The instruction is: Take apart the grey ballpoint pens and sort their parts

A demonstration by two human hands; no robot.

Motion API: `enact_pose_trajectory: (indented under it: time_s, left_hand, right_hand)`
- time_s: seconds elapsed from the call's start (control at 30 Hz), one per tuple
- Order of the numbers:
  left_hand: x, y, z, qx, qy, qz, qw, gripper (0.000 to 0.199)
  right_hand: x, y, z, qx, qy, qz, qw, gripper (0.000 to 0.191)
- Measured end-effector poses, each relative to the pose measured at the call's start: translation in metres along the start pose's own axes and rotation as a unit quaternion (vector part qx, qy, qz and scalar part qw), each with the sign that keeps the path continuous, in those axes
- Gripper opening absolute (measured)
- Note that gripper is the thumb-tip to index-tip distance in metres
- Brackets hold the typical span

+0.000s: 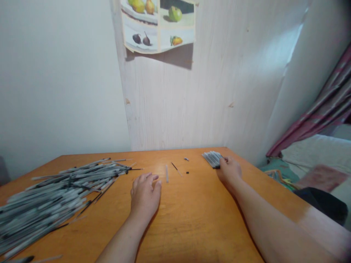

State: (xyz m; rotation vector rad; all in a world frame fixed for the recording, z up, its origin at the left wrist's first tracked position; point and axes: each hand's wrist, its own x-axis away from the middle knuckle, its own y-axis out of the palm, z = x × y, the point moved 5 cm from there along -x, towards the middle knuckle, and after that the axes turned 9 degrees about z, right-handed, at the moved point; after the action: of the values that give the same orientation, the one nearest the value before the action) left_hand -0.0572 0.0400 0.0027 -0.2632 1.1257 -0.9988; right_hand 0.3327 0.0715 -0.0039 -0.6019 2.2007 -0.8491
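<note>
My left hand (146, 191) lies over the table with its fingers stretched forward and nothing in them. Just beyond its fingertips are loose pen parts: a clear barrel (166, 173), a thin refill with dark ink (175, 167), a small black plug (187, 172) and a small dark-and-light tip piece (186, 159). At the far right, my right hand (230, 170) pinches a pen at the right end of a neat row of clear pens (211, 159). The fingers hide most of that pen.
A large heap of pen parts (55, 197), clear with dark bits, spreads over the left of the orange table (192, 223). The wall behind bears a fruit picture (159, 25). Off the right edge are a bed (318, 157) and a black object (320, 202).
</note>
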Motion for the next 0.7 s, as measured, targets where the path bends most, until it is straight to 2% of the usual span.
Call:
enact_pose_trajectory:
  time_s: [0.1, 0.23, 0.4, 0.53, 0.7]
  left_hand:
    - [0.000, 0.002, -0.003, 0.004, -0.017, -0.004, 1.000, 0.032]
    - [0.000, 0.004, -0.005, 0.010, -0.032, -0.009, 0.999, 0.031]
    - [-0.001, 0.004, -0.006, 0.021, -0.052, -0.017, 0.998, 0.030]
    - [-0.001, 0.005, -0.007, 0.036, -0.068, -0.018, 0.997, 0.027]
    - [0.000, 0.011, -0.011, 0.060, -0.092, -0.026, 0.994, 0.026]
  right_hand:
    - [0.007, -0.001, -0.020, -0.036, -0.041, 0.017, 0.998, 0.032]
    - [0.025, 0.002, -0.052, -0.068, -0.111, -0.010, 0.991, 0.025]
    - [0.064, 0.005, -0.094, -0.111, -0.200, -0.078, 0.970, 0.019]
    - [0.099, 0.009, -0.124, -0.105, -0.255, -0.140, 0.951, 0.016]
    - [0.135, 0.024, -0.153, -0.060, -0.269, -0.209, 0.938, 0.019]
